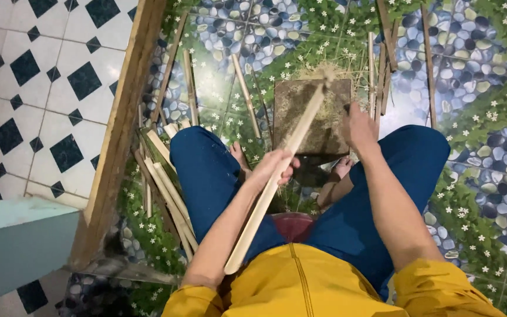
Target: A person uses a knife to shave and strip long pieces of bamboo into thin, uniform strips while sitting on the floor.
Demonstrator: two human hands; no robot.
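My left hand [274,167] grips a long pale bamboo strip [271,188] near its middle. The strip slants from beside my left elbow up to the top edge of a brown wooden block [318,117] on the floor between my knees. My right hand [359,126] is at the block's right edge with its fingers curled; whether it holds anything is hidden. Fine shavings lie on the block's top. I sit low in blue trousers and a yellow shirt, my bare feet just below the block.
More bamboo strips [168,188] lie bundled beside my left thigh and scattered further off [382,64]. A wooden door frame [118,129] runs along the left, with black-and-white tiles [42,88] beyond. The floor has a pebble-and-flower pattern [476,88].
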